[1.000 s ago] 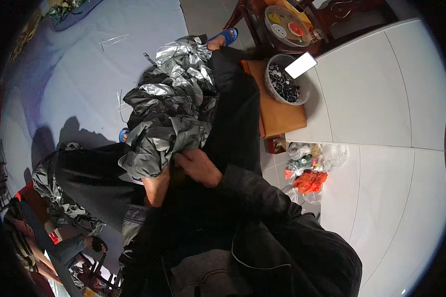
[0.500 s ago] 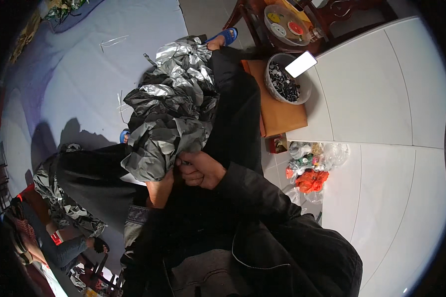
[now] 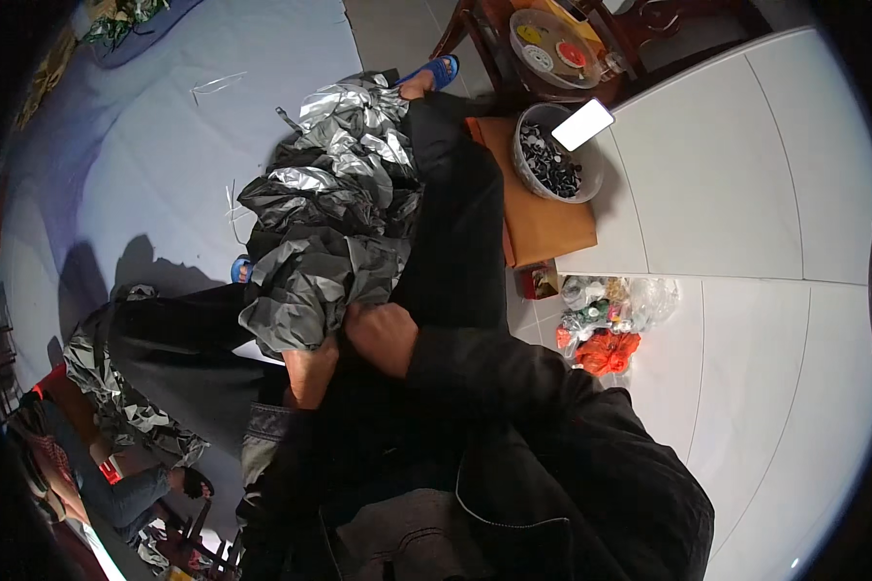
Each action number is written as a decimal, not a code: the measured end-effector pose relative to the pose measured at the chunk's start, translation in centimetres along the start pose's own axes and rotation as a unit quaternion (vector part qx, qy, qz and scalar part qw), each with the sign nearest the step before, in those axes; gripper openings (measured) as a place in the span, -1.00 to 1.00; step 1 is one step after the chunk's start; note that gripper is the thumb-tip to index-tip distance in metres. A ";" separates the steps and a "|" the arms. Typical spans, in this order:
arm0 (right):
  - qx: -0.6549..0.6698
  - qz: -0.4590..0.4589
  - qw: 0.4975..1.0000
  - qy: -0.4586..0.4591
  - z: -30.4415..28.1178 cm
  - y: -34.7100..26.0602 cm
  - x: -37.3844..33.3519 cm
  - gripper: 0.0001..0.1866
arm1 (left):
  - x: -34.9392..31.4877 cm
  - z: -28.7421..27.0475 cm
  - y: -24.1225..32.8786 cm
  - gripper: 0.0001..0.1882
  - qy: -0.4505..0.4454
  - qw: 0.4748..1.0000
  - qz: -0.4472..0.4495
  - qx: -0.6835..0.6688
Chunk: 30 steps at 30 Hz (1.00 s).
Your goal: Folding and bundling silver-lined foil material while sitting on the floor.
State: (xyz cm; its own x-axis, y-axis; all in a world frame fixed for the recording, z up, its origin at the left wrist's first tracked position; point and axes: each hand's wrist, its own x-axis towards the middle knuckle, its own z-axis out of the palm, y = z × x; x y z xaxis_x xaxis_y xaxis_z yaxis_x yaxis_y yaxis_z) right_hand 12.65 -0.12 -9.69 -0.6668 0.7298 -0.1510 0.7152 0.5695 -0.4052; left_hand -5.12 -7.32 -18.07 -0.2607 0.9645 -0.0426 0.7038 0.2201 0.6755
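A long crumpled heap of shiny silver-grey fabric [image 3: 325, 261] lies across my lap, along my dark trouser leg. My left hand [image 3: 310, 376] goes in under the near end of this fabric; only the wrist shows, and its fingers are covered. Right beside it, my right hand [image 3: 383, 339] is closed at the fabric's near right edge, its back turned up. The fingertips are tucked out of sight, so what they grip cannot be made out.
On the right, a clear tub of small dark and pale pieces [image 3: 549, 167] stands on a brown box [image 3: 550, 228], with a white phone [image 3: 583, 125] on its rim. Bagged items [image 3: 606, 353] lie below. A pale blue sheet [image 3: 155, 145] spreads left. Another person's foot [image 3: 196, 483] shows lower left.
My right hand has turned over, so its back now shows where curled fingers showed before. It has shifted slightly left along the fabric's edge. My left wrist stays about where it was.
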 end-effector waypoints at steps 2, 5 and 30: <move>0.022 0.022 0.999 -0.021 0.1 0.9 0.6 -0.83 | 0.5 -0.1 0.7 -0.59 -0.017 0.999 -0.019 0.020; 0.339 -0.043 0.938 0.052 2.4 3.7 1.7 -0.86 | 1.1 0.0 1.4 -0.58 -0.042 0.997 -0.051 0.048; 0.173 -0.008 0.971 0.166 1.3 1.0 0.1 -0.87 | 1.3 -0.2 2.7 -0.52 0.072 0.980 -0.054 -0.175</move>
State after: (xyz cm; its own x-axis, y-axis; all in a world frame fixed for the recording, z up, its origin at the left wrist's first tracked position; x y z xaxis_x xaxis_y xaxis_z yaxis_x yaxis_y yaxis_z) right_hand 12.97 0.04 -11.28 -0.5326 0.8358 0.1337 0.5531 0.4632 -0.6925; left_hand -3.63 -5.53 -16.14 -0.4293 0.9023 -0.0405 0.4032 0.2316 0.8853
